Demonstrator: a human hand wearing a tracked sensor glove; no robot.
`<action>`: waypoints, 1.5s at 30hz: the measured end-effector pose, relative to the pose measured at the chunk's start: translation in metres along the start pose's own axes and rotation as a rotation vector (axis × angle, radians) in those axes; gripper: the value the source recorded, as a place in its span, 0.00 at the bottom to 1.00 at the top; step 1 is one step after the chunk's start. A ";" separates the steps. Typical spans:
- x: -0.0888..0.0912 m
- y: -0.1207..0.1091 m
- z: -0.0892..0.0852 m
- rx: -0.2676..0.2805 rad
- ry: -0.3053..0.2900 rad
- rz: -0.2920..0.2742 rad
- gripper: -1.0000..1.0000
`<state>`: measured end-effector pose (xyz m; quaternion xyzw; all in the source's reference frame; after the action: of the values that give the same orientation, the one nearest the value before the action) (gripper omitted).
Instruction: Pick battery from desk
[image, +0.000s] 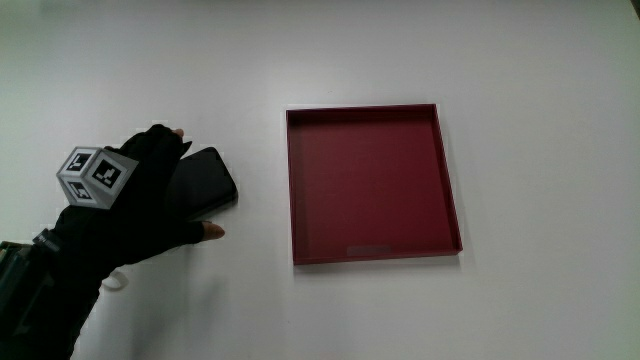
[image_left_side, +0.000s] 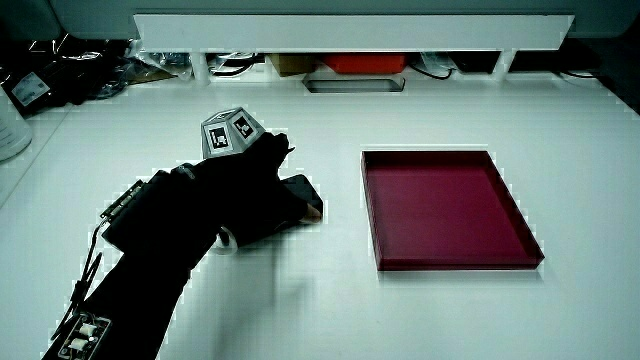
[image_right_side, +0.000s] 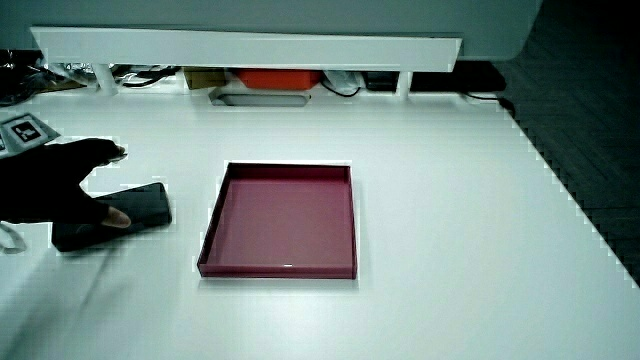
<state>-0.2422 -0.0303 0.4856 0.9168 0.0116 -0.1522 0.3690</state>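
Seen from above in the main view, the battery (image: 203, 183) is a flat black slab with rounded corners lying on the white worktop (image: 520, 80). Its long axis runs roughly from eight o'clock to two o'clock, and the end nearer the person is hidden under the hands (image: 135, 205). The glove covers that end, one fingertip showing past each long edge of the slab, so the fingers appear to be closing around it, though it seems to rest flat on the worktop. The patterned cube (image: 95, 177) sits on the back of the glove. A shallow dark red tray (image: 449, 180) lies at three o'clock from the battery, well apart from it.

In a side view the battery (image_left_side: 303, 194) pokes out from under the glove (image_left_side: 245, 195) toward four o'clock, with the tray (image_left_side: 520, 215) further along that line and the cube (image_left_side: 230, 133) on top.

In a side view the battery (image_right_side: 140, 213) lies nearly crosswise, the bare end toward the tray (image_right_side: 210, 230); the hands (image_right_side: 60, 190) straddle it, a fingertip (image_right_side: 117, 217) pressed on its top face.
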 end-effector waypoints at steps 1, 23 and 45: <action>-0.003 0.003 -0.003 0.000 0.014 0.008 0.50; -0.003 0.010 -0.011 0.057 0.074 0.029 0.76; 0.017 0.007 0.000 0.139 -0.017 -0.134 1.00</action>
<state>-0.2250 -0.0370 0.4849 0.9361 0.0591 -0.1849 0.2934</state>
